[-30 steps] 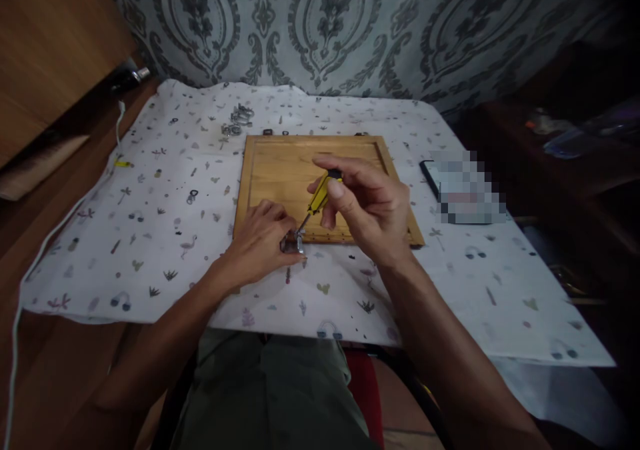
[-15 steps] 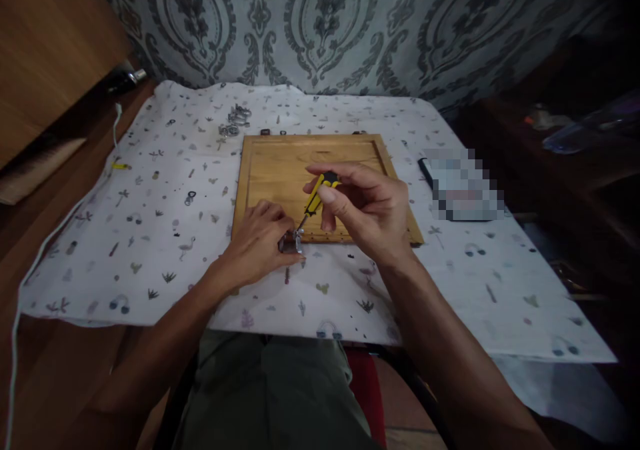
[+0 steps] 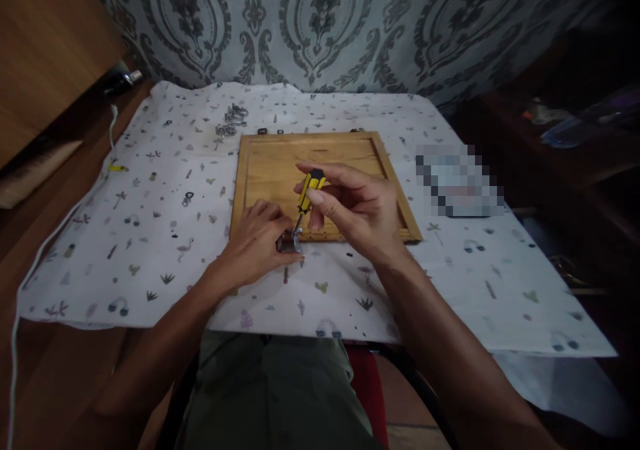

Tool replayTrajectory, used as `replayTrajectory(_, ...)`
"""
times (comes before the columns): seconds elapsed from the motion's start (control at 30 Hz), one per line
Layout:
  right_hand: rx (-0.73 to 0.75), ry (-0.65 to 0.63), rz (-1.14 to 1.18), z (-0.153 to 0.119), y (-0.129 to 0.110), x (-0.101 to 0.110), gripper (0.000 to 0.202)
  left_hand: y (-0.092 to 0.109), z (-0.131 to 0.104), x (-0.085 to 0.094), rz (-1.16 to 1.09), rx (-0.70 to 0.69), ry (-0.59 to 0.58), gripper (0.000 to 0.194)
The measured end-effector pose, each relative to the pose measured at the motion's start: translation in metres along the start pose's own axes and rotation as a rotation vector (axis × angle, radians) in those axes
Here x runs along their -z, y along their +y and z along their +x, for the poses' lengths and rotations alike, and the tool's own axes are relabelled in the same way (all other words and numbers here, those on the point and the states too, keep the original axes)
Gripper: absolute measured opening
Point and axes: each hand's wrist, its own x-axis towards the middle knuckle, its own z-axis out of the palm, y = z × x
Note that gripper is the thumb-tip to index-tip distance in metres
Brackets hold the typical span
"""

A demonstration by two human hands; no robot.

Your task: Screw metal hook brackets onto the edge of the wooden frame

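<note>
A framed wooden panel (image 3: 310, 151) lies flat on the table, with a row of small dark holes along its near edge. At that edge sits a small shiny metal hinge (image 3: 297, 242), partly covered by fingers. My left hand (image 3: 257, 237) is closed around the hinge, thumb below and fingers over the panel. Between the thumb and fingers of my right hand (image 3: 357, 210) is a yellow and black screwdriver (image 3: 311, 191). It leans, handle up, and its shaft runs down to the hinge; the exact contact of the tip is too small to make out.
A heap of metal hinges (image 3: 233, 120) rests at the table's back left. Small dark pieces (image 3: 263, 131) lie behind the panel. A blurred-out phone (image 3: 460, 183) is on the right. A white cable (image 3: 55, 230) runs down the left side of the patterned tablecloth (image 3: 165, 237).
The screwdriver handle has turned and stands somewhat more upright, with my right hand shifted slightly left. My left hand keeps its hold on the hinge. The whole view has moved a little.
</note>
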Motion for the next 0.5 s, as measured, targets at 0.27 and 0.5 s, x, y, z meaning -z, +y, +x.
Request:
replayTrajectory(0.27, 0.129, 0.159, -0.057, -0.0023, 0.0034, -0.0029, 0.026, -0.0023, 0.0, -0.0011, 0.008, -0.024, 0.029, 0.03)
replayTrajectory(0.5, 0.132, 0.215, -0.084, -0.0021, -0.0009, -0.0016, 0.026, -0.0014, -0.0003, 0.0002, 0.02, -0.024, 0.029, 0.034)
